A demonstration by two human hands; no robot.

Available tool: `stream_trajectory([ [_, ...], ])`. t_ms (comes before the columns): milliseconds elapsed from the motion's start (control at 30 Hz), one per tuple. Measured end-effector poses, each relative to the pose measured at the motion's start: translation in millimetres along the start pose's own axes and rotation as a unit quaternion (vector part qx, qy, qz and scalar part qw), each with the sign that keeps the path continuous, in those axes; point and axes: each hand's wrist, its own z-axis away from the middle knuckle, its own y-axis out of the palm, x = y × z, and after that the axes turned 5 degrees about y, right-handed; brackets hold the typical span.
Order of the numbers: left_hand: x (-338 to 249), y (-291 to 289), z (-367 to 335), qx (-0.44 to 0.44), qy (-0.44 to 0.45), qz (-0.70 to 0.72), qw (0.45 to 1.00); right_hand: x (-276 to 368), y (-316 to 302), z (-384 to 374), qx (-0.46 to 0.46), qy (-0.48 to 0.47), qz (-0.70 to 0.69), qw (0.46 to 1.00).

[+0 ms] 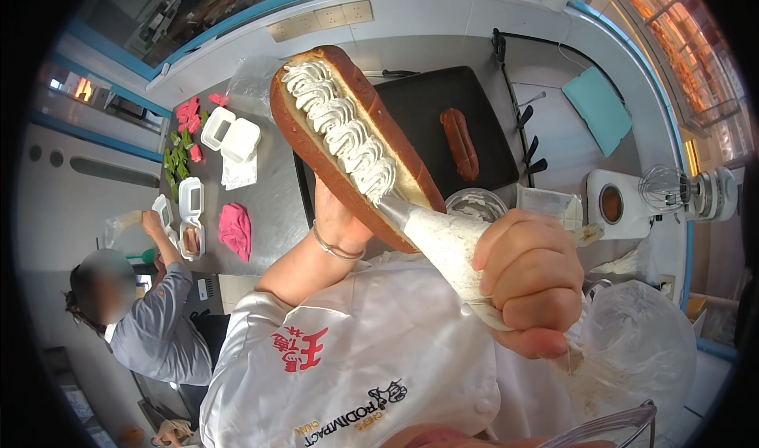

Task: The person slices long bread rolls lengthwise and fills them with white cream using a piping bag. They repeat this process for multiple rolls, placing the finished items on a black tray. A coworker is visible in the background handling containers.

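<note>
My left hand (338, 220) holds a long brown split bread roll (316, 160) up from beneath; part of that hand is hidden behind the roll. A ruffled line of pale speckled cream (341, 132) fills the cut from the far end to past the middle. At the near end of this line rests the tip of a piping bag (444, 246). My right hand (530, 282) is wrapped tightly round the bag, with its twisted tail hanging below the fist. Behind the roll lies a dark baking tray (419, 100) with another brown roll (459, 144) on it.
Beyond the roll stand a cream-smeared bowl (477, 205), a clear container (549, 203), a white scale (613, 203) and a whisk (664, 189). White foam boxes (239, 140) and a pink cloth (235, 231) lie at left. A co-worker (162, 321) stands at far left.
</note>
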Motion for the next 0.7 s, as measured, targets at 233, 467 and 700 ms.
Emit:
stream_trajectory([
  [233,-1,9,2,0.019,0.013,-0.017,1.000,-1,-7,0,-0.014,-0.002,0.083,0.996],
  [467,-6,39,7,-0.076,0.048,-0.177,0.980,3,-10,6,0.061,0.031,0.011,0.998],
  [700,-16,18,-5,0.016,0.076,-0.189,0.979,-1,-34,-31,0.010,0.228,-0.131,0.965],
])
